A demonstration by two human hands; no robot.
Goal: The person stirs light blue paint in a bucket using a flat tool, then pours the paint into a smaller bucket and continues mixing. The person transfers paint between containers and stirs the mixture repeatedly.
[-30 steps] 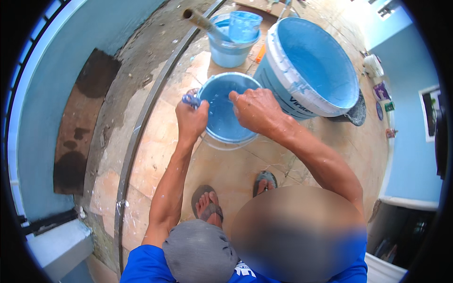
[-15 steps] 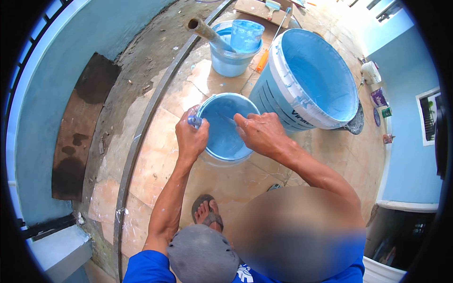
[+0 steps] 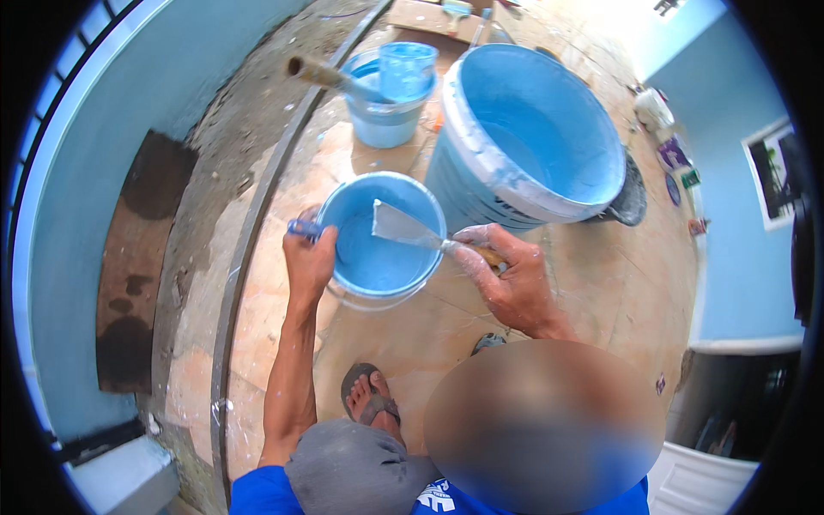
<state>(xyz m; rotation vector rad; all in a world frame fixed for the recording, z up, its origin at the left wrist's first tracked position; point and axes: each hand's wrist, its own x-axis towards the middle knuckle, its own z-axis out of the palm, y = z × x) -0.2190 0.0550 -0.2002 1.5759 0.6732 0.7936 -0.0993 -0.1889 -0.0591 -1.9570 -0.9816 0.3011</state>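
Observation:
In my right hand (image 3: pixel 515 279) is a putty knife (image 3: pixel 403 228) with a wide metal blade and a wooden handle. Its blade lies over the mouth of a small blue-coated bucket (image 3: pixel 439 206), pointing left, with some pale stuff at the blade's corner. My left hand (image 3: pixel 311 262) grips that bucket by its left rim, thumb over the edge. A short blue handle-like piece (image 3: pixel 304 228) sticks out from the same hand; what it belongs to is hidden. Light blue paint coats the bucket's inside. The bucket's thin wire bail hangs at its near side.
Right of the small bucket stands a large paint pail (image 3: pixel 481 163) with blue paint inside. Farther off, another bucket (image 3: pixel 386 129) holds a blue-smeared cup (image 3: pixel 408 70) and a pole (image 3: pixel 322 73). A brush (image 3: pixel 456 10) lies on cardboard. A brown board (image 3: pixel 129 283) leans at left.
My right hand has drawn back from inside the small bucket, bringing the putty knife blade up into sight over its mouth. The small bucket and my left hand sit farther left in view.

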